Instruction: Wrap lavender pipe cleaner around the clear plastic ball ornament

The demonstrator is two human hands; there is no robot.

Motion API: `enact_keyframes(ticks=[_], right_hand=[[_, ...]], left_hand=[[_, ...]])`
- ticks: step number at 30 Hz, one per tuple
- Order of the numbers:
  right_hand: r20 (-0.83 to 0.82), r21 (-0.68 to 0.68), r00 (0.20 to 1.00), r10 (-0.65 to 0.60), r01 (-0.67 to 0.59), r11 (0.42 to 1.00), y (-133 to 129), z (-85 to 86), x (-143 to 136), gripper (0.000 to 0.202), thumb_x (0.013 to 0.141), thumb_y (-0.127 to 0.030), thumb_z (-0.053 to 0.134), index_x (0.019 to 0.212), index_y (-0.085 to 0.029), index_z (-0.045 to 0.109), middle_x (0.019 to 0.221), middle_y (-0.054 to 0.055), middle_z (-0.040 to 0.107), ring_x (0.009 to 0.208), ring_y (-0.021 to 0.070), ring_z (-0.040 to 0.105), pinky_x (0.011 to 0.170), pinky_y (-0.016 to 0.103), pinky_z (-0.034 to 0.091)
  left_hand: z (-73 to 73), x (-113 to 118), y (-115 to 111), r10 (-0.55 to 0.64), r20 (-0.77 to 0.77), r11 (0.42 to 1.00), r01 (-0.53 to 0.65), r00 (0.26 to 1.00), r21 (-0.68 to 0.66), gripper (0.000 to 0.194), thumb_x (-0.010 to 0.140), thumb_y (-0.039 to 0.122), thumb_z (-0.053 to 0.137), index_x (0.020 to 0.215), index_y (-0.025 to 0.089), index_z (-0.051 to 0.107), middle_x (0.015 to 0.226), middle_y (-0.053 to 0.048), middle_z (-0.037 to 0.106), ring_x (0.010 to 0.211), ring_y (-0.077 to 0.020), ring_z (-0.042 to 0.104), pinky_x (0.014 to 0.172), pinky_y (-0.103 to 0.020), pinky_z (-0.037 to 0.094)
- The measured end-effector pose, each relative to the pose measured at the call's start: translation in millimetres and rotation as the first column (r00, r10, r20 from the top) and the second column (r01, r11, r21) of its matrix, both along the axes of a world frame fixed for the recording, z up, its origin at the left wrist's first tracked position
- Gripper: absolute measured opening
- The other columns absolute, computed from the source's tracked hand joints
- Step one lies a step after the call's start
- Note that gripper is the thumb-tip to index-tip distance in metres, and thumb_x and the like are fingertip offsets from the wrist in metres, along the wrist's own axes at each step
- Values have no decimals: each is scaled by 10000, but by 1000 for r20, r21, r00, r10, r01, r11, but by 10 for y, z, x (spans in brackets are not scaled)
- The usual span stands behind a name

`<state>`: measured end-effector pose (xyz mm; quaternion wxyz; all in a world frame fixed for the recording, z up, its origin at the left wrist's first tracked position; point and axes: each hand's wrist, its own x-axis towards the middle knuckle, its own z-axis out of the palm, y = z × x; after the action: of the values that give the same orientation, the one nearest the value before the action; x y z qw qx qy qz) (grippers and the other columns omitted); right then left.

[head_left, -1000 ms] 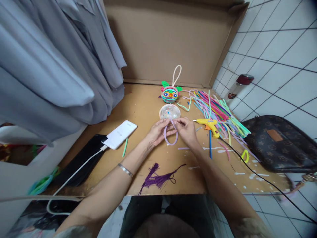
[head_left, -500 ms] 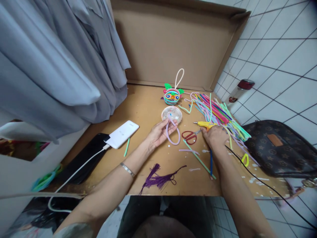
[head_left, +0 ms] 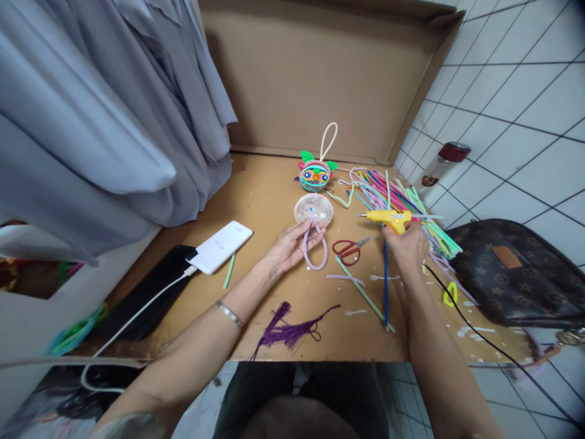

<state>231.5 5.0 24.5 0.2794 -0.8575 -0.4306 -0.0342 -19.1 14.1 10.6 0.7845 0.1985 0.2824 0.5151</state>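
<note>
Your right hand [head_left: 410, 244] has a closed grip around the handle of the yellow glue gun [head_left: 386, 217]. The gun is lifted just above the desk [head_left: 265, 195], and its tip points left, toward the clear ball [head_left: 313, 209]. Your left hand [head_left: 292, 244] pinches the purple fuzzy loop [head_left: 315, 247] between thumb and fingers. The top of the loop touches the near edge of the clear ball, and the loop lies flat on the desk.

Be careful here. The tip of the glue gun is likely hot, and your left fingers sit right where the loop meets the ball. If the tip comes in too close, I think it could burn you. Glue could also drip on the desk along the way. The black cord [head_left: 475, 332] trails off behind your right wrist, and it could catch on the pile of fuzzy sticks [head_left: 406, 204] and tug the gun. The red scissors [head_left: 347, 249] lie between your two hands, so your arm might bump them.

Your right arm reaches out long, with the wrist bent up. Your left arm comes in from the lower left, with the palm turned a little up and a bracelet [head_left: 230, 313] on the wrist.
</note>
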Motion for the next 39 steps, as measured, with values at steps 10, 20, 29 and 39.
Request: enact_keyframes(ticks=[10, 20, 29, 39], right_hand=[[-3, 438, 948, 319, -286, 853, -93, 6, -301, 346, 728, -429, 591, 981, -206, 513, 847, 56, 634, 719, 219, 596, 746, 357, 491], [55, 498, 903, 427, -395, 772, -153, -101, -490, 393, 767, -486, 585, 1022, -201, 498, 963, 100, 638, 858, 244, 641, 781, 378, 520], [-6, 260, 969, 249, -239, 936, -54, -98, -337, 428, 767, -434, 607, 1095, -163, 562, 999, 125, 680, 923, 290, 638, 803, 382, 485], [107, -186, 969, 221, -199, 962, 37, -238, -166, 477, 862, -416, 567, 1204, -89, 630, 1042, 198, 724, 968, 332, 682, 779, 376, 476]], left_hand=[[-14, -3, -16, 12, 7, 999, -12, 1000, 35, 46, 847, 51, 666, 839, 65, 709, 806, -82, 740, 779, -120, 728, 903, -252, 601], [-8, 41, -38, -19, 28, 999, 20, 999, -47, 146, 922, 114, 592, 825, 65, 690, 836, -127, 747, 941, -196, 747, 1034, -340, 564], [-10, 34, -67, -97, 1, 995, 97, 995, 27, 23, 837, 91, 698, 848, 72, 704, 831, -85, 747, 739, -116, 719, 719, -198, 596], [-64, 94, -132, -94, -184, 985, 118, 978, 126, 166, 643, 144, 872, 723, 95, 736, 654, -24, 695, 584, -78, 633, 559, -173, 505]])
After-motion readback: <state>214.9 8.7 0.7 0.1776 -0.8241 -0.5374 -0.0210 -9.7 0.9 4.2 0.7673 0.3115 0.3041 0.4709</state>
